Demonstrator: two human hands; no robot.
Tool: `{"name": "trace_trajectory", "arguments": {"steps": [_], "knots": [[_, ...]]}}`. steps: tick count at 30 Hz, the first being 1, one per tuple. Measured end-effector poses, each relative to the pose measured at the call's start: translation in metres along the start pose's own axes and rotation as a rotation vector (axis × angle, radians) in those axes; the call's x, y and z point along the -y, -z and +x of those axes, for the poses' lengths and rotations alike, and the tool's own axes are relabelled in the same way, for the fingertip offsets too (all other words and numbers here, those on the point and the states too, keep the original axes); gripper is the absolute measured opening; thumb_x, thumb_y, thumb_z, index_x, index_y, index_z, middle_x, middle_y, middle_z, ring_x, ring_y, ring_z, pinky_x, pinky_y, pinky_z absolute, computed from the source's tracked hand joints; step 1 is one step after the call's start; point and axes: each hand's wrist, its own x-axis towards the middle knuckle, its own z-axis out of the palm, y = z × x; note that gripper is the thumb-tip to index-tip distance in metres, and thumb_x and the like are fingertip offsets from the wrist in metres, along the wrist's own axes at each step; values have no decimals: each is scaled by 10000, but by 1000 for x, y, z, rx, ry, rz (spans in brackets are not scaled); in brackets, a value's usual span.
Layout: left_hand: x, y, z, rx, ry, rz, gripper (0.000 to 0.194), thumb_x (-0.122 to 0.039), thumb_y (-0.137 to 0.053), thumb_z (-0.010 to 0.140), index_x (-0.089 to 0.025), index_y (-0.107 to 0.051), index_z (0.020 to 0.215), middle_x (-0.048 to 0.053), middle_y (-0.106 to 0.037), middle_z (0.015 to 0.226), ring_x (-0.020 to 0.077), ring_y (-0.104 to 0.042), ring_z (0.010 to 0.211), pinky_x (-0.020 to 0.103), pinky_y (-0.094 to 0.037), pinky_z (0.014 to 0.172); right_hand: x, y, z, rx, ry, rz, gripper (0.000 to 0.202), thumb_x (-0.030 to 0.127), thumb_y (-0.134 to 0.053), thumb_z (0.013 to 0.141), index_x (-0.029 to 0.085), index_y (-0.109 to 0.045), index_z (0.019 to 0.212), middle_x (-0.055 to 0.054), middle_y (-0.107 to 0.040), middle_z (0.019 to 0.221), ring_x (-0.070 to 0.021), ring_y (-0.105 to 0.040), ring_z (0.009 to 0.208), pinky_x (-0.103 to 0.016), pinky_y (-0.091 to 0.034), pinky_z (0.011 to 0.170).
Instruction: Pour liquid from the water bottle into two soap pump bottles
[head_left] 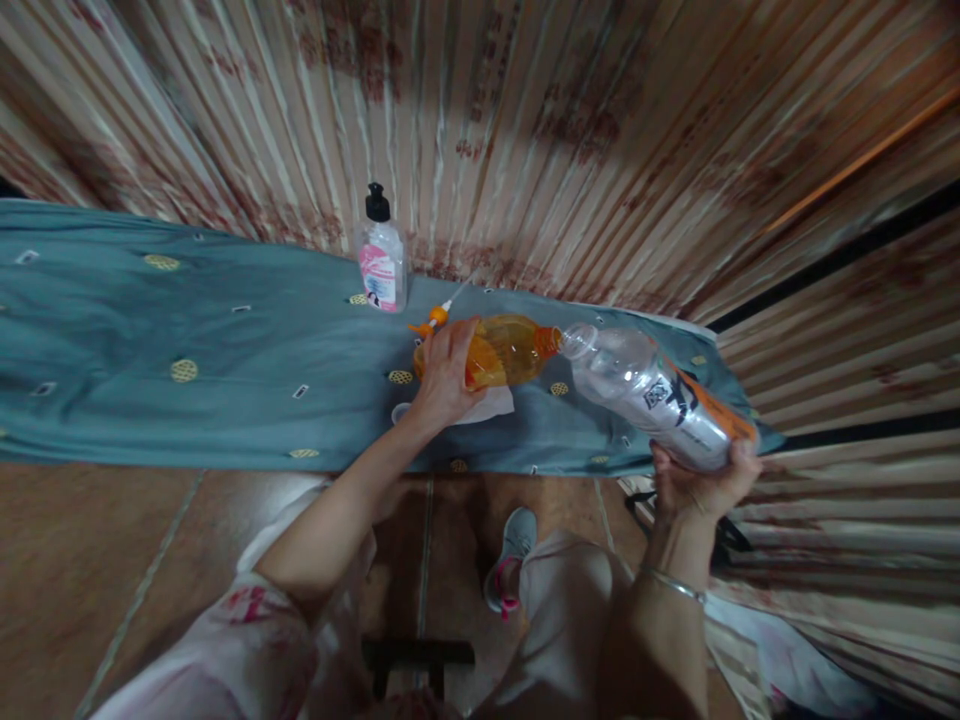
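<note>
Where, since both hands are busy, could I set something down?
Teal cloth is bare left of the black-capped bottle. The middle is crowded: orange pump, amber bottle in left grip; rightward, the right grip holds a clear bottle.

Both forearms (345, 520) reach forward, the left grip (448, 374) curled palm-down, the right grip (699, 492) cupped palm-up.

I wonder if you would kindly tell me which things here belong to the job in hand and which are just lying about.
Belong to the job:
amber bottle, in the left hand
clear bottle, in the right hand, its mouth close to the amber bottle's
orange pump head, probably, beside the amber bottle

Just lying about:
pink-labelled bottle, standing untouched
white sheet, apparently
</note>
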Motion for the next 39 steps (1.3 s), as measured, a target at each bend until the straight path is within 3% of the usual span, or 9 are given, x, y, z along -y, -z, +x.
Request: {"name": "trace_trajectory", "arguments": {"steps": [3, 10, 20, 28, 34, 39], "knots": [[-1, 1, 0, 1, -2, 3, 1006, -231, -818, 672, -190, -298, 1531, 189, -506, 1474, 384, -464, 1384, 566, -333, 1169, 0, 2, 1, -17, 0, -19, 415, 465, -649, 560, 243, -644, 910, 26, -644, 837, -139, -584, 638, -203, -437, 366], [-1, 2, 0, 3, -7, -3, 985, -226, -799, 678, -192, -304, 1528, 184, -508, 1468, 387, -464, 1382, 575, -332, 1165, 3, 0, 1, -4, 4, -57, 448, 505, -644, 539, 239, -629, 900, 24, -613, 803, -112, -519, 534, -187, -341, 289], [-1, 1, 0, 11, 6, -13, 990, -237, -808, 673, -187, -315, 1530, 184, -508, 1472, 387, -450, 1400, 581, -308, 1187, 2, 0, 1, -32, -4, -42, 473, 473, -638, 535, 236, -661, 944, 9, -651, 882, -147, -593, 669, -208, -447, 367], [0, 2, 0, 18, 14, -26, 1002, -245, -814, 674, -199, -311, 1540, 179, -498, 1475, 389, -438, 1409, 599, -296, 1195, 0, 3, 2, -19, 6, -25, 462, 477, -648, 545, 231, -675, 936, 10, -667, 859, -137, -583, 619, -218, -461, 363], [-1, 3, 0, 23, 15, -3, 984, -255, -809, 686, -195, -315, 1535, 182, -496, 1483, 387, -440, 1406, 587, -313, 1186, 1, 1, 1, -18, 3, -27, 459, 480, -647, 548, 228, -670, 931, 7, -667, 867, -133, -572, 622, -181, -384, 330], [-3, 2, 0, 20, 10, 5, 983, -243, -799, 686, -195, -308, 1536, 179, -500, 1486, 386, -444, 1408, 584, -309, 1189, 1, 1, 1, -19, 7, -16, 476, 472, -666, 555, 227, -670, 963, 0, -676, 898, -152, -610, 679, -203, -439, 373]]}}
